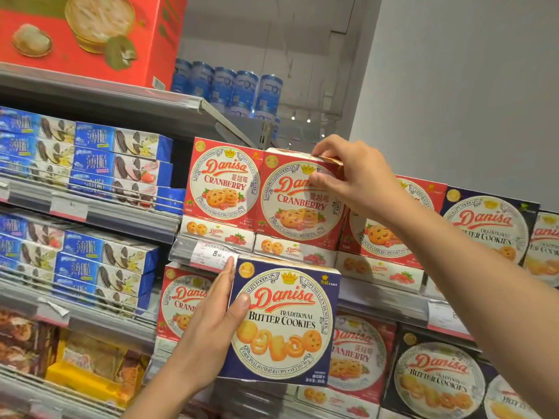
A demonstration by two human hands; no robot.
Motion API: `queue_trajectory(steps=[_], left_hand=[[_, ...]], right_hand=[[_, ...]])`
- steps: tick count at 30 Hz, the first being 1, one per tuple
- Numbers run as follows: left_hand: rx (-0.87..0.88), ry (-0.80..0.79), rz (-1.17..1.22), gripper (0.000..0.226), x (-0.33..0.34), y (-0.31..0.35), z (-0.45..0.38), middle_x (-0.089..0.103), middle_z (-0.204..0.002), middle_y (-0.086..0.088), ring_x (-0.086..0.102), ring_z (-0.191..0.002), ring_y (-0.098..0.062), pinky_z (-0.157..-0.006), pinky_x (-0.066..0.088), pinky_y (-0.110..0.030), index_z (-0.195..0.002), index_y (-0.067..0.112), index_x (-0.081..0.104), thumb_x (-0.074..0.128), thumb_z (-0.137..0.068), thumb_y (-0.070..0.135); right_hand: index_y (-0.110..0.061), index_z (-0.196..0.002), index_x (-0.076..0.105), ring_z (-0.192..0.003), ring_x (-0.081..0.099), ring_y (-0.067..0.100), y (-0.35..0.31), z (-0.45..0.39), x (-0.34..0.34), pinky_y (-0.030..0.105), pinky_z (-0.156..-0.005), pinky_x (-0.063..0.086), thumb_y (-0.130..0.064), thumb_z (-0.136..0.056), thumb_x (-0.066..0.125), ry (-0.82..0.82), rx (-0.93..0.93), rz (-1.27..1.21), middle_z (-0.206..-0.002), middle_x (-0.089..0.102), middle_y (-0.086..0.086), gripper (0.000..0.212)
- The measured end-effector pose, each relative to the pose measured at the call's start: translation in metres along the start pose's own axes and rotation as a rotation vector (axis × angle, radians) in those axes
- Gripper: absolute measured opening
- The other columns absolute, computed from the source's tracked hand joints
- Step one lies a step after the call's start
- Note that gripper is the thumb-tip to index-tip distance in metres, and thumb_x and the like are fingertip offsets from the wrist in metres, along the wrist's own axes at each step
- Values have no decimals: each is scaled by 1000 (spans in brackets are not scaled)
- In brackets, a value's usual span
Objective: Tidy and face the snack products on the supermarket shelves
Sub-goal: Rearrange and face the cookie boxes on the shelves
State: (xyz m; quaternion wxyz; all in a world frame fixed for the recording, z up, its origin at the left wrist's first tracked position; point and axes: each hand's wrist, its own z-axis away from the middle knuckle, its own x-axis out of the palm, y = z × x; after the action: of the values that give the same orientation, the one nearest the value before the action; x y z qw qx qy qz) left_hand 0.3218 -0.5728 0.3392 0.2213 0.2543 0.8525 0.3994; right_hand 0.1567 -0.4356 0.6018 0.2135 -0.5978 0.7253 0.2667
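**Two cookie boxes in hand at the biscuit shelves**

Nearest the camera, the left hand [211, 325] holds a navy Danisa butter cookie box [284, 322] upright in front of the shelves, thumb on its printed face and fingers along its left edge. Higher up, the right hand [354, 173] pinches the top right corner of a red Danisa cranberry box [298, 204], thumb on the front and fingers curled over the top; the box stands tilted on flat-lying cranberry packs, just beside another upright cranberry box [222, 182]. More cranberry and butter cookie boxes fill the shelf to the right and the one below. A price tag [211, 252] reading 8.90 sits on the shelf rail [178, 249]. To the left, blue sandwich-cookie boxes [115, 152] are stacked flat. Above, a large red carton [90, 34] and blue tins [230, 86] stand on the top shelf, by a pale grey wall [469, 86].
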Motion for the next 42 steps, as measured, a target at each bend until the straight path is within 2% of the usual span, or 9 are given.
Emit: queue_trajectory(steps=[3,8,14,26,29,33,37,40,42], left_hand=[[-6,-3,-3,76,-1,-1,0,40,-159,16,38,-148,-15,-118,34,-57,-157,51,20,43,-90,81],[0,-1,-16,76,-1,-1,0,42,-158,15,42,-146,-16,-116,36,-58,-156,51,22,44,-90,81],[49,30,-88,77,0,2,0,41,-160,14,39,-148,-13,-117,36,-56,-158,47,22,40,-92,80],[8,22,-41,75,-2,5,0,48,-154,12,48,-142,-18,-113,41,-57,-157,46,26,42,-92,79],[6,14,-37,76,-3,6,0,49,-154,11,49,-141,-19,-112,41,-58,-157,45,27,43,-91,80],[18,25,-55,76,-2,10,1,46,-156,12,45,-144,-17,-114,40,-58,-156,46,28,41,-91,81],[24,23,-40,78,-2,8,0,44,-157,16,41,-146,-15,-116,37,-56,-157,48,25,42,-89,82],[16,13,-3,78,-4,6,0,48,-154,14,45,-143,-17,-115,39,-58,-156,46,29,44,-89,82],[2,14,25,78,-4,9,1,51,-152,14,49,-140,-18,-112,41,-57,-155,47,29,45,-87,83]], right_hand=[[-31,-123,55,-100,65,20,1,-5,-4,46,-82,60,-49,-90,70,-54,-9,17,-122,70,-2,41],[-31,-130,54,-106,61,17,5,-8,-7,45,-88,57,-48,-83,78,-134,-26,116,-127,63,-5,55],[-28,-133,56,-99,65,19,14,-10,-11,45,-82,59,-45,-85,78,-173,-30,158,-122,70,-3,56],[-25,-141,53,-110,60,23,13,-9,-1,40,-86,55,-46,-90,71,-146,-22,257,-128,66,-1,58],[-24,-146,49,-116,58,23,14,-7,1,41,-90,55,-46,-91,70,-134,-31,271,-135,60,0,62],[-27,-154,34,-127,54,25,14,-2,4,41,-96,52,-48,-93,67,-94,-30,268,-147,51,2,73],[-27,-152,37,-127,53,24,18,5,6,41,-98,50,-47,-95,64,-47,-40,257,-144,54,2,67],[-22,-143,50,-126,53,20,22,20,5,37,-101,48,-38,-96,63,147,-54,173,-139,58,1,51],[-17,-129,61,-114,59,18,21,38,5,29,-93,49,-33,-96,62,316,-60,77,-125,66,2,36]])
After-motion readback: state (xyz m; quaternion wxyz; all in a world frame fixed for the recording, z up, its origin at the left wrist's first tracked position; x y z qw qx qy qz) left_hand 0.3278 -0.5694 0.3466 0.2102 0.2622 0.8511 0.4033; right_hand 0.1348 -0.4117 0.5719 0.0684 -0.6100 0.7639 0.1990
